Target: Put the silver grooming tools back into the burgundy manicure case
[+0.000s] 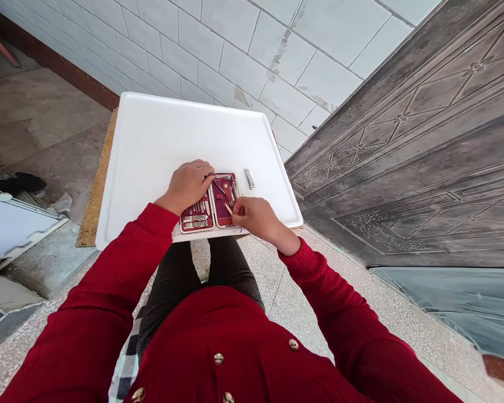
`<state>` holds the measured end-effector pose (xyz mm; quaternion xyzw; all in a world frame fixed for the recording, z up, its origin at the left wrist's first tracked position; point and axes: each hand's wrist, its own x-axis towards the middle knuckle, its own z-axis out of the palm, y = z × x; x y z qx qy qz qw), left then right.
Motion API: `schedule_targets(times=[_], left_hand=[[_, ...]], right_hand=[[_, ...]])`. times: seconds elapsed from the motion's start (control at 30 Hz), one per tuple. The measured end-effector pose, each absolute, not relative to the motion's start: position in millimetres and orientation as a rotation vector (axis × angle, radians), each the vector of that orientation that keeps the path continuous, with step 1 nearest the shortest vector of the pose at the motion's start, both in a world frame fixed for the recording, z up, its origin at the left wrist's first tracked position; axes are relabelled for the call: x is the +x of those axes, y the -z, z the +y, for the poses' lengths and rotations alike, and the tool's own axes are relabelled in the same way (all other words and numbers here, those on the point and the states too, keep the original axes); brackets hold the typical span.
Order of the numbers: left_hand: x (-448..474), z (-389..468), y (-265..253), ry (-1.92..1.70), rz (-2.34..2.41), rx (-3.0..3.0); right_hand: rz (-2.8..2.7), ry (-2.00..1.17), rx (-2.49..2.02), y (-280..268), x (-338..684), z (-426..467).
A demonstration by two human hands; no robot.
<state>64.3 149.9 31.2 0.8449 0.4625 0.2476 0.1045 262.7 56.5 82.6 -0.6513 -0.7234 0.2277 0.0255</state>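
An open manicure case (214, 218) with a red lining lies at the near edge of a white table top. Its left half holds several slim metal tools and nail clippers (195, 225); small scissors (225, 190) sit in the right half. My left hand (189, 184) covers the upper left half, fingers curled over the case near its top middle. Over the lower right half, my right hand (254, 215) is closed in a pinch on a slim metal manicure tool (228, 209), whose exact kind is hard to make out. A loose nail clipper (250, 179) lies right of the case.
The white table top (159, 129) has a raised rim and stands by a tiled wall (218, 50). A dark patterned metal door (403, 140) is on the right. At the left is a white-panelled object (17, 224) on the floor.
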Motion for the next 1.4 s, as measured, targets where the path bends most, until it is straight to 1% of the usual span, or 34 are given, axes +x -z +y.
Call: schedule_targets(times=[0.17,0.5,0.87,1.13,1.4], left_hand=[[65,150,-31,-0.721,1.381,2.49],[66,149,-33,-0.69,1.385,2.508],[67,148,-33,-0.676,1.388,2.499],[66,149,-32,-0.733,1.342,2.482],[66,148,-35,-0.715,1.351,2.491]], right_hand=[[-2.294,-0.554,-2.166,-86,252,51],[-2.185,-0.61,-2.319,-92,244,49],[-2.051,-0.501,-2.391,-84,231,49],[-1.94,-0.412,-2.3,-72,226,45],[-1.862,-0.399,-1.985,-57,234,23]])
